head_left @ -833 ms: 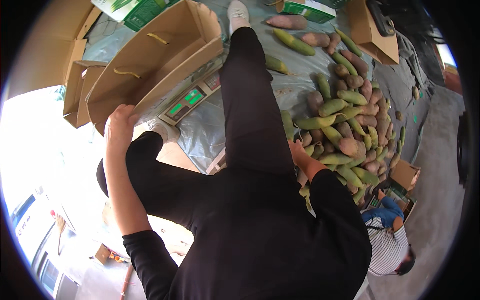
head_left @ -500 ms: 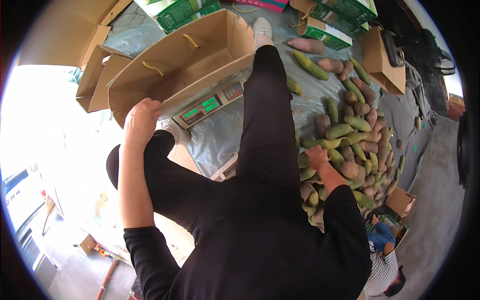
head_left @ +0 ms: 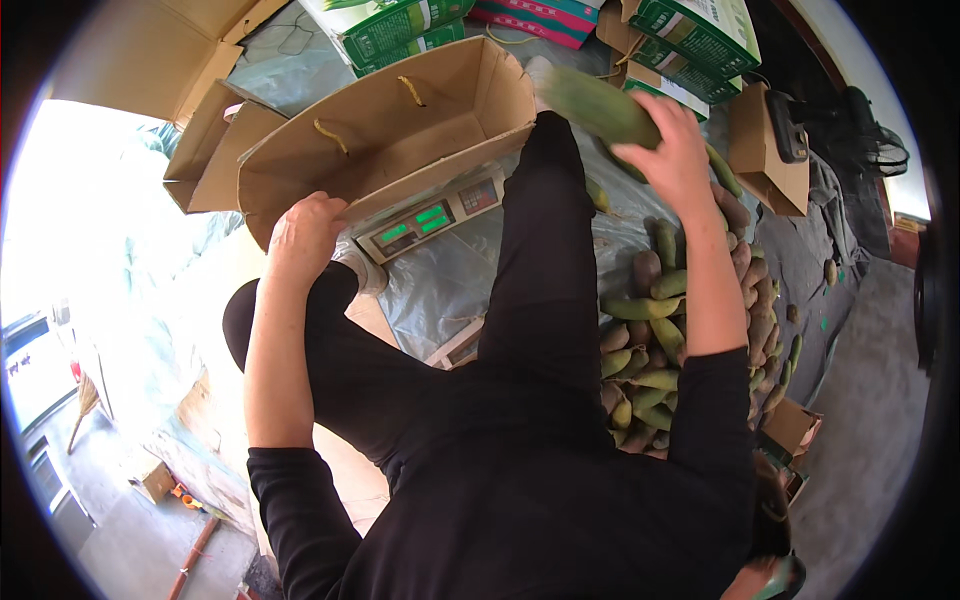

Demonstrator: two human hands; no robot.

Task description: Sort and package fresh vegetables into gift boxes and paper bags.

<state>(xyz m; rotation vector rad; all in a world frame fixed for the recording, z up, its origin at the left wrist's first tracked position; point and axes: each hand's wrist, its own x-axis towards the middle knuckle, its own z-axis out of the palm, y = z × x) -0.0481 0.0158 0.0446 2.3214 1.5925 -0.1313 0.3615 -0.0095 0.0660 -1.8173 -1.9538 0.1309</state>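
The person's right hand (head_left: 675,150) has a long green radish (head_left: 600,105) up in the air, grip wrapped round one end, the thing blurred just beside the right end of the open cardboard box (head_left: 375,140). The left hand (head_left: 303,235) is closed over the box's near edge, by the lit scale (head_left: 435,220). I'd call this step lifting one radish clear of the pile (head_left: 645,308); moving it calls for a firm hold and room above that cardboard wall.

Single head-worn fisheye view, downward from near above left hand (head_left: 302,232) and right hand (head_left: 676,152).
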